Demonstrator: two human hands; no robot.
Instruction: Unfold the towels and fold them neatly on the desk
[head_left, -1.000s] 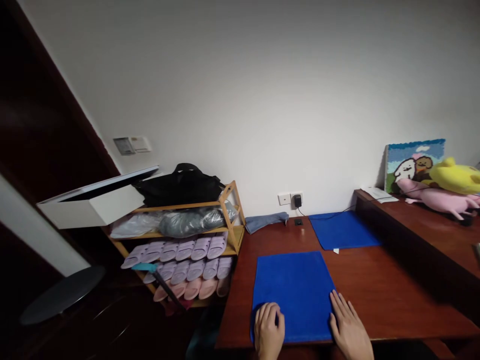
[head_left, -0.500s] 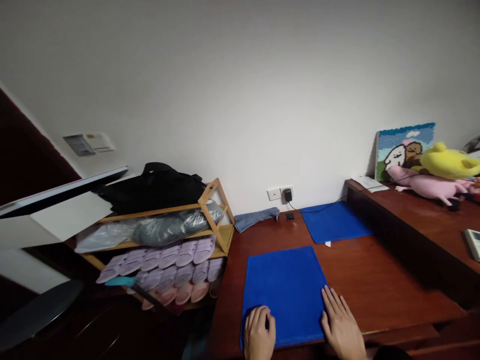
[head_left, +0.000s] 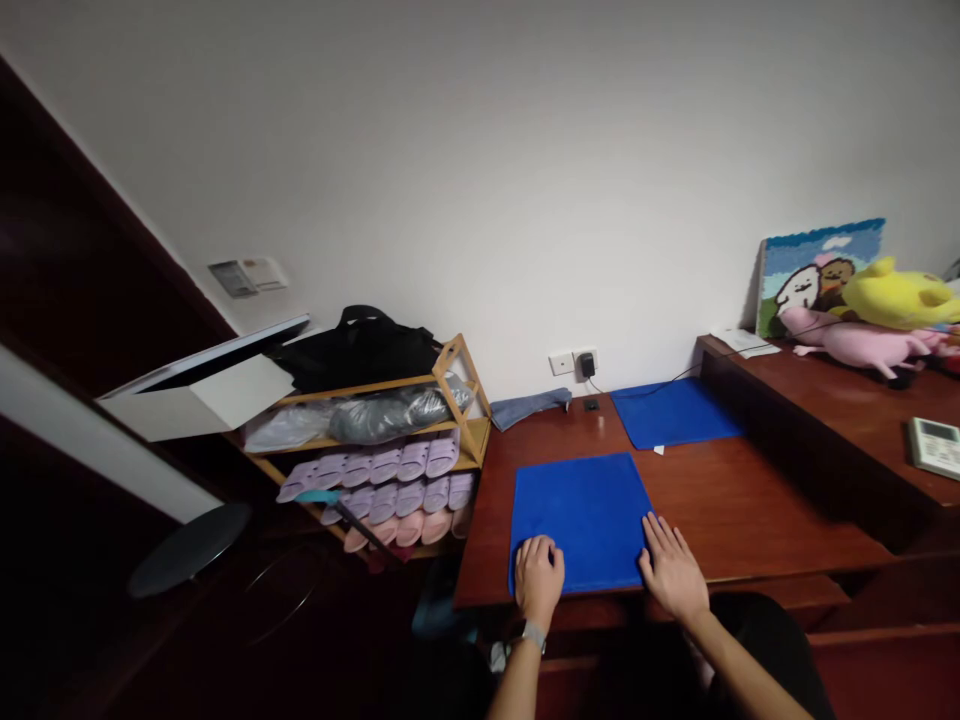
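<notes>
The blue cloth (head_left: 581, 510) lies flat at the front left of the table (head_left: 757, 520), its near side along the table's front edge. Your left hand (head_left: 538, 578) rests on the cloth's near left corner, fingers loosely curled; you cannot tell from here whether a fold is pinched under it. Your right hand (head_left: 675, 572) is flat and open, fingers slightly spread, fingertips at the cloth's right side and gripping nothing.

The step seems to be steadying or smoothing the cloth. To do it well, press lightly and evenly with both hands, and work creases outward toward the table's sides rather than dragging the cloth over the front edge. Straightening the left fingers would probably spread the pressure better and avoid bunching that corner. Square the near side to the table's front edge, clear of the second blue cloth (head_left: 679, 412) at the table's back.
</notes>
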